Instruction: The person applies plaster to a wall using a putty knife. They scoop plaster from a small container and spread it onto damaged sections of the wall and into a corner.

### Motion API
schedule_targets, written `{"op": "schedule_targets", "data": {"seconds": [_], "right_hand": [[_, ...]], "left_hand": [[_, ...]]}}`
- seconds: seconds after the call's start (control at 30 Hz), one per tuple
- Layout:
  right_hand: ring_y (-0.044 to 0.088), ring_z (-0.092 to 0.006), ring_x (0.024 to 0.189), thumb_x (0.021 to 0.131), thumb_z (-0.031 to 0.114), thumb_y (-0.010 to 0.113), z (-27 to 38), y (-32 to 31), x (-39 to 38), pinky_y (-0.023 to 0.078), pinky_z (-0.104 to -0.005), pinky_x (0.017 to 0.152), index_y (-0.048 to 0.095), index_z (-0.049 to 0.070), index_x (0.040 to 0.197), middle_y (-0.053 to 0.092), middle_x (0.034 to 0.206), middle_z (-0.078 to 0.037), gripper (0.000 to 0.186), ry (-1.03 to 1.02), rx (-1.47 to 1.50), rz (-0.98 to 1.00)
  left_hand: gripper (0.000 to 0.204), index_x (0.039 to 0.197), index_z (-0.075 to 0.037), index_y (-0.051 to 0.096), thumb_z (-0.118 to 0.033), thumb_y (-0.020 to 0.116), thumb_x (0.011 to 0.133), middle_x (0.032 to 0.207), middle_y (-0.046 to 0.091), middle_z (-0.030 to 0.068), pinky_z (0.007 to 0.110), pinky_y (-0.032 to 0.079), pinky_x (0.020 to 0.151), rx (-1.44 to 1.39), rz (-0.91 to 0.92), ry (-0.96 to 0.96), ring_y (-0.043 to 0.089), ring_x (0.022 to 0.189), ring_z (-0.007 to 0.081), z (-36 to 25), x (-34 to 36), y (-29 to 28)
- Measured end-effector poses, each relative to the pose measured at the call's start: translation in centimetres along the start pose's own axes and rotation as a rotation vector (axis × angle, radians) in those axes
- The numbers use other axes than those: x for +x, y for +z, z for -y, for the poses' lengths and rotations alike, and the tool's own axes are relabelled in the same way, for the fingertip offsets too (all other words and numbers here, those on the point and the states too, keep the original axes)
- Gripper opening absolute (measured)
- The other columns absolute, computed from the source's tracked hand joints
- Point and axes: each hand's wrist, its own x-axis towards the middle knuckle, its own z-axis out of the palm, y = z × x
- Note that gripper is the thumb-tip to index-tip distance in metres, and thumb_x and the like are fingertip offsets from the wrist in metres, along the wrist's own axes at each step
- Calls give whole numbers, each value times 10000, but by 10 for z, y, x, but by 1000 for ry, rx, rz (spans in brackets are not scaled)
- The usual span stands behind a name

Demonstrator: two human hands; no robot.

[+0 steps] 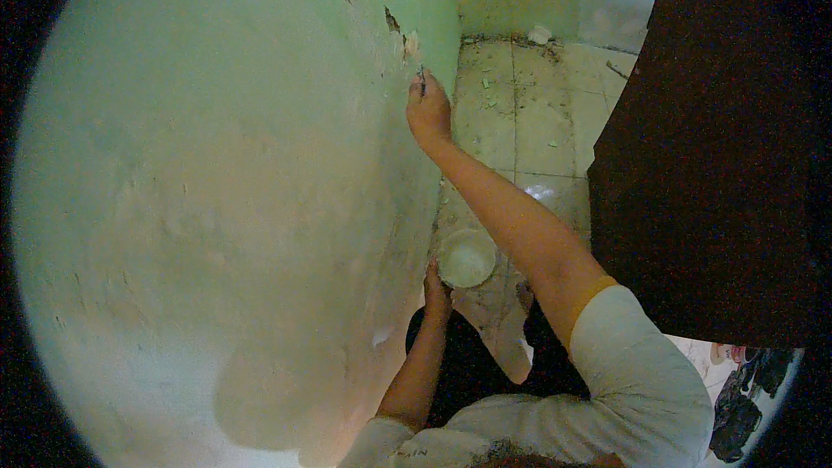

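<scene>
My right hand is raised to the green wall with the fingers closed. In it is a small, thin, dark tool; its kind is too small to make out. Just beyond the fingertips are a pale patch and a dark, chipped crack in the plaster. Lower down, my left hand grips the side of a round white bowl holding pale, whitish material. The bowl is above the floor, in front of my knees.
The wall runs along my left, blotched with whitish smears. Pale floor tiles carry dirt and green flakes. A white lump lies by the far wall. A large dark brown panel stands on my right, with black plastic-like material below it.
</scene>
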Motion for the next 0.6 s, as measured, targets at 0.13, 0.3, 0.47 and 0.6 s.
{"op": "schedule_targets", "data": {"seconds": [0.13, 0.3, 0.47, 0.6], "right_hand": [[583, -387, 1030, 944, 251, 492, 11, 8, -16, 478, -422, 882, 456, -41, 1337, 562, 1156, -255, 492, 78, -6, 196], [588, -400, 956, 904, 215, 514, 19, 6, -31, 495, -453, 832, 402, -33, 1379, 538, 1107, -244, 547, -16, -101, 268], [593, -407, 934, 874, 189, 518, 16, 1, -38, 511, -471, 783, 411, -28, 1371, 537, 1106, -243, 552, -85, -232, 323], [588, -416, 953, 874, 180, 513, 22, -15, -51, 508, -465, 798, 468, -47, 1317, 555, 1094, -249, 500, -54, -186, 278]], "left_hand": [[670, 1358, -9, 446, -530, 438, 937, 1335, 514, 137, 412, 421, 982, 19, -2, 24, 522, 1190, 277, -4, -6, -7], [654, 1354, -21, 451, -528, 422, 942, 1335, 519, 126, 416, 420, 984, 64, 8, 23, 517, 1200, 271, -10, -10, -11], [655, 1356, -27, 450, -535, 413, 944, 1337, 520, 120, 419, 414, 990, 39, -24, -3, 519, 1197, 265, -12, -3, -16], [646, 1370, -29, 435, -522, 405, 954, 1343, 515, 121, 418, 405, 1001, 42, -41, -49, 514, 1208, 269, -17, -2, -9]]}}
